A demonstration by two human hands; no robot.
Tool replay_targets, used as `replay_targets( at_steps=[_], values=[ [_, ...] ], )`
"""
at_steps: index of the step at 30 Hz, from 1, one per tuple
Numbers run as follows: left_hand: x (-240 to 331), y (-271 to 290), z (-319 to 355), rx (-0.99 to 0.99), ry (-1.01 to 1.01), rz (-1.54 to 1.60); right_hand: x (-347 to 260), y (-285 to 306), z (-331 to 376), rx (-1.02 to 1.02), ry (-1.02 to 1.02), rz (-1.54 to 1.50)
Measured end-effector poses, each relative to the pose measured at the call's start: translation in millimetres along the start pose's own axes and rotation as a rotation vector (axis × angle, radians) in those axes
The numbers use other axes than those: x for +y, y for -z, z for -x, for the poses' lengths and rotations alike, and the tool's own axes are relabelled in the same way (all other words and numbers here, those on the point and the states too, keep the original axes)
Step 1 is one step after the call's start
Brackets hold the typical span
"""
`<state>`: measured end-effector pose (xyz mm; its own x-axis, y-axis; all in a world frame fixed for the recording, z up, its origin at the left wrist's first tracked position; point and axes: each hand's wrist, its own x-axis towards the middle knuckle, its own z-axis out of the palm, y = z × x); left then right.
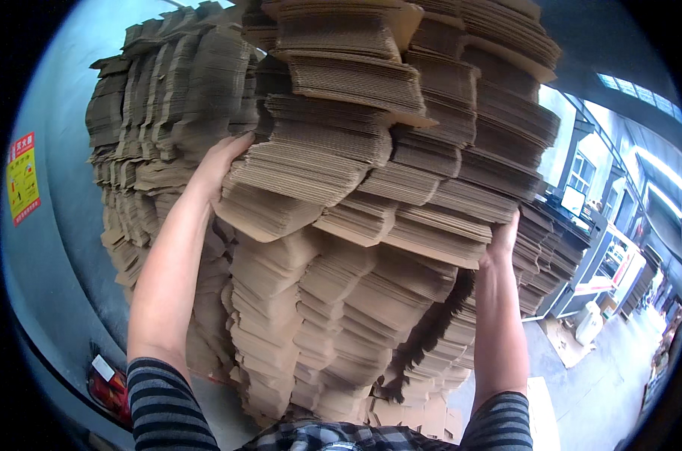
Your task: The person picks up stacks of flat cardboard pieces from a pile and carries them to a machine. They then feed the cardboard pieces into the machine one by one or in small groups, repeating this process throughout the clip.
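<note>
A thick bundle of flat brown cardboard sheets [303, 169] juts out from a tall pile in front of me, its layered edges facing me. My left hand [224, 161] grips the bundle's left side, with the fingers along the upper edge and the thumb lower down. At the right side, my right hand [505, 234] presses against the ends of the sheets, its fingers partly hidden behind them. More cardboard stacks [348, 75] rise above the bundle, and uneven stacks [333, 301] continue beneath it.
Another tall cardboard pile [175, 98] stands behind on the left, near a blue-grey wall with a red and yellow sign [24, 179]. At the lower left lies a red object [109, 387]. To the right are a monitor [572, 200], a white-framed machine [608, 263] and a white container [589, 323].
</note>
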<state>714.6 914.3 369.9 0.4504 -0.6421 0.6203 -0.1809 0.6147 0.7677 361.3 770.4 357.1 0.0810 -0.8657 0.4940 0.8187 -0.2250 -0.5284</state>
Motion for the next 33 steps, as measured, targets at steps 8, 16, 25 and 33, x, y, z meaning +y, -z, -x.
replay_targets(
  at_steps=[8,16,25,33],
  values=[
    [-13,5,4,-0.075,0.165,0.215,5,-7,9,-0.023,-0.076,-0.068],
    [-14,5,-2,-0.022,0.119,0.133,5,-1,1,-0.007,-0.014,-0.079],
    [38,-13,0,0.064,0.08,0.084,-16,-2,-25,0.061,0.027,0.012],
    [63,-15,27,0.086,0.093,-0.06,-23,-6,-20,0.098,-0.041,0.056]
  ],
)
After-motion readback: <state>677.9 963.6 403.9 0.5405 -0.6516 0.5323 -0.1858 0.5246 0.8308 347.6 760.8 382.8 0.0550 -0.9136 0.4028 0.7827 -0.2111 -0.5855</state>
